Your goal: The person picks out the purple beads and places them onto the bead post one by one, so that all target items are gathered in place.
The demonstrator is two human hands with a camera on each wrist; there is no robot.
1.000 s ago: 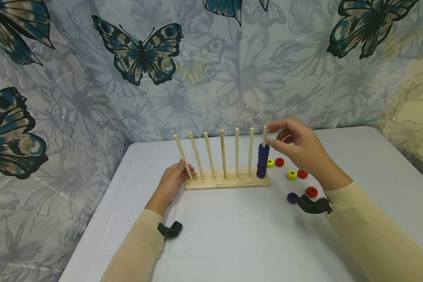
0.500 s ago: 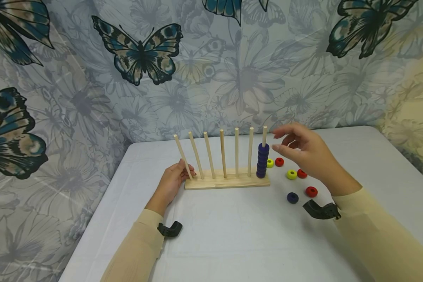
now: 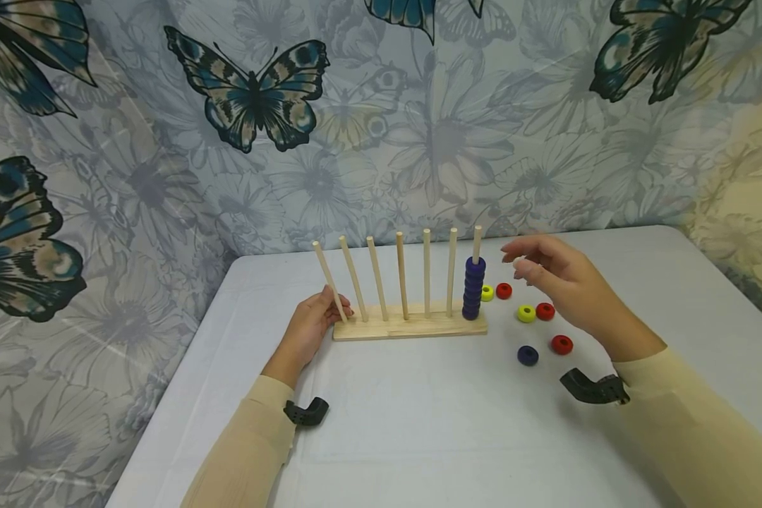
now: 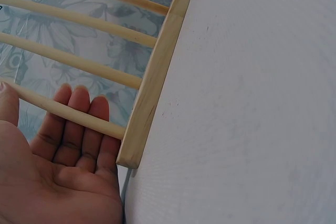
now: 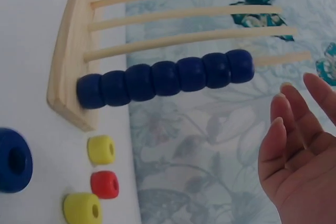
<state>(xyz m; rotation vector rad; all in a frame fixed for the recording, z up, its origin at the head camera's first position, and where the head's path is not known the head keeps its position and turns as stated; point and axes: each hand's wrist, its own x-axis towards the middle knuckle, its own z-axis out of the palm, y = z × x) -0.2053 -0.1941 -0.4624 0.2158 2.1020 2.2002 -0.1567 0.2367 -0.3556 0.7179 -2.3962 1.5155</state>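
Note:
A wooden peg stand (image 3: 413, 327) with a row of upright pegs stands on the white table. Several dark blue beads (image 5: 165, 78) are stacked on its rightmost peg, whose tip sticks out above them; the other pegs are bare. At the stand's left end, my left hand (image 3: 305, 331) holds the leftmost peg (image 4: 79, 115), its thumb in front and its fingers behind. My right hand (image 3: 568, 293) hovers right of the bead stack, apart from it, with loosely bent fingers and nothing in them.
Loose beads lie right of the stand: a blue bead (image 3: 528, 355), several red ones such as the nearest red bead (image 3: 561, 344), and yellow ones such as this yellow bead (image 3: 526, 314). A patterned butterfly backdrop (image 3: 355, 141) rises behind the table (image 3: 406, 423).
My right hand has drawn away from the top of the rightmost peg, moving right and slightly down. My left hand and the stand have stayed put.

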